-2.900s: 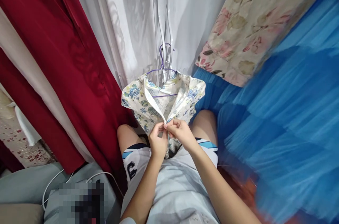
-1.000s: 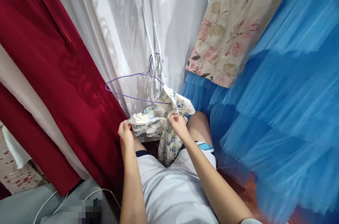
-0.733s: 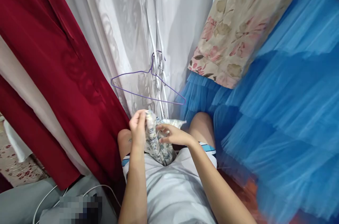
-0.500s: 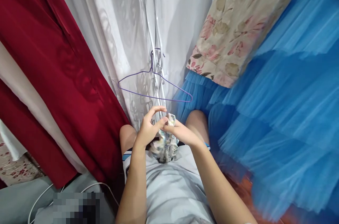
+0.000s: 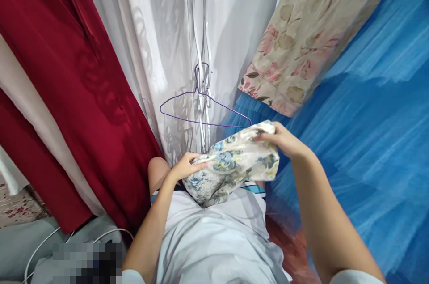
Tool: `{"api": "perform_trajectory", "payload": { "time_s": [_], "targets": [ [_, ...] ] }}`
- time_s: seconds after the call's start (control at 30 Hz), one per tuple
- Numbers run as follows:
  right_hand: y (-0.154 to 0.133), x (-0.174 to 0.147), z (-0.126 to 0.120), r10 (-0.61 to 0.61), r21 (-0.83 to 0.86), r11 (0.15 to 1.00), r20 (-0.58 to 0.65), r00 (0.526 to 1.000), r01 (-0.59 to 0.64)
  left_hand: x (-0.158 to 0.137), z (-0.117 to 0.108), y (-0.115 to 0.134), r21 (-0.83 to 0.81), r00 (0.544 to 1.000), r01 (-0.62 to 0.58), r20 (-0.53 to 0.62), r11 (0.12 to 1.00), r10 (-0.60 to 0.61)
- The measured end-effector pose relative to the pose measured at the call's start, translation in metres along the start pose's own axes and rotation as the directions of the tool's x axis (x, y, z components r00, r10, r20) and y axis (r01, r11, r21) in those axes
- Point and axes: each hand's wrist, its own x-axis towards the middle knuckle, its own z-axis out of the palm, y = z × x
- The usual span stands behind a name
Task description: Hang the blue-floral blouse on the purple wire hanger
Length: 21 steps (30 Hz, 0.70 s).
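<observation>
A white cloth garment with a blue, yellow and green floral print is stretched between my two hands above my lap; its exact kind cannot be made out. My left hand pinches its left end, thumb on top. At the upper right end, my right hand grips the fabric with the fingers partly behind it. Just beyond the cloth a purple wire hanger hangs by its hook among white ribbons. The hanger carries nothing, and its right corner is close to the cloth's upper edge.
White curtain-like fabric hangs in front. Long red cloth hangs on the left. On the right are a floral cloth and a layered blue tulle skirt. A white cable lies over a grey surface at lower left.
My hands were close together over the bunched cloth. My right hand has moved right and up, spreading the cloth out, while my left hand has shifted slightly left.
</observation>
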Motion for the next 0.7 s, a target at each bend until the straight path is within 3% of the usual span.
{"api": "perform_trajectory", "payload": {
  "time_s": [0.07, 0.13, 0.3, 0.37, 0.43, 0.5, 0.57, 0.7],
  "targets": [
    [0.002, 0.029, -0.016, -0.04, 0.059, 0.997, -0.148, 0.988, 0.05, -0.003, -0.021, 0.007, 0.124, 0.999, -0.016, -0.049, 0.992, 0.023],
    [-0.001, 0.059, -0.017, -0.103, 0.103, 0.987, -0.201, 0.974, 0.125, -0.005, -0.041, 0.019, 0.243, 0.994, -0.04, -0.087, 0.969, 0.063],
    [-0.023, 0.114, 0.024, -0.131, 0.216, 0.969, 0.034, 0.991, 0.12, -0.008, -0.096, 0.044, 0.595, 0.939, -0.123, -0.189, 0.794, 0.287],
    [-0.032, 0.122, 0.04, -0.159, 0.215, 0.968, 0.107, 0.982, 0.133, -0.008, -0.121, 0.039, 0.699, 0.915, -0.076, -0.235, 0.711, 0.328],
    [-0.039, 0.123, 0.049, -0.193, 0.211, 0.964, 0.131, 0.972, 0.163, -0.007, -0.147, 0.025, 0.755, 0.925, 0.008, -0.255, 0.656, 0.283],
    [-0.043, 0.12, 0.052, -0.19, 0.215, 0.964, 0.15, 0.97, 0.156, -0.001, -0.169, 0.008, 0.741, 0.954, 0.068, -0.244, 0.668, 0.173],
    [-0.045, 0.115, 0.051, -0.154, 0.215, 0.97, 0.177, 0.972, 0.114, 0.011, -0.184, -0.004, 0.672, 0.976, 0.074, -0.201, 0.737, 0.085],
    [-0.051, 0.111, 0.045, -0.117, 0.134, 0.986, 0.167, 0.979, 0.095, 0.05, -0.204, -0.01, 0.579, 0.986, 0.035, -0.152, 0.814, 0.066]
  ]
}}
